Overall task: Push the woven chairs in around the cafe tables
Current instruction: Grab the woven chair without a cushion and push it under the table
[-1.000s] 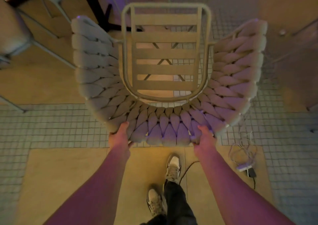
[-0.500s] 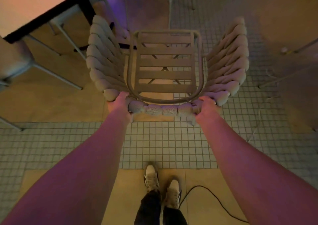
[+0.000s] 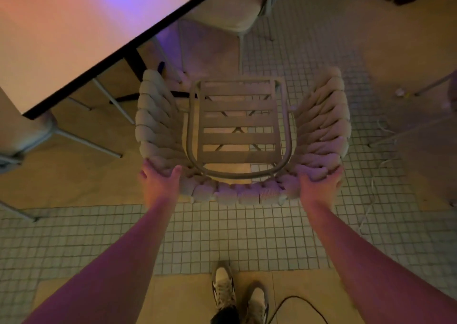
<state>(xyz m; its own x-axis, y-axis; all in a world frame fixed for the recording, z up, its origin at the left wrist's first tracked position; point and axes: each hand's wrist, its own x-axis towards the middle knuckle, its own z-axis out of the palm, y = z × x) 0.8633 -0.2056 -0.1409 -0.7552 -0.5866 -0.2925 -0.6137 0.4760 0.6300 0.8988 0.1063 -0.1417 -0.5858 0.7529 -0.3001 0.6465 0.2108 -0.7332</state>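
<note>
The chair (image 3: 237, 135) stands on the tiled floor (image 3: 222, 237), its open seat facing far, to the right of the desk (image 3: 74, 26) and not yet under it. The left hand (image 3: 159, 187) is closed over the near-left corner of the woven backrest, thumb on the inner side; the right hand (image 3: 319, 187) is closed likewise over the near-right corner. Both grips sit on soft braided cord, not on frame. The chair's far-left arm lies close beside the dark desk leg (image 3: 134, 62) and just under the desk's black edge; whether they touch cannot be told. Hazards, as judged: a straight push far would likely drive that arm into the leg or edge, jamming the chair or scuffing the weave. The chair is not square to the desk edge, which runs diagonally, so it needs turning left before it goes in. A second chair (image 3: 235, 9) sits far, close ahead, and its thin legs could be struck. Loose white cords (image 3: 378, 175) trail on the floor at right, near the chair's right side, and a dark cable (image 3: 296, 304) runs by the shoes (image 3: 237, 296); either could catch a chair leg or a foot. Cord yielding under the grip could let the chair twist.
</note>
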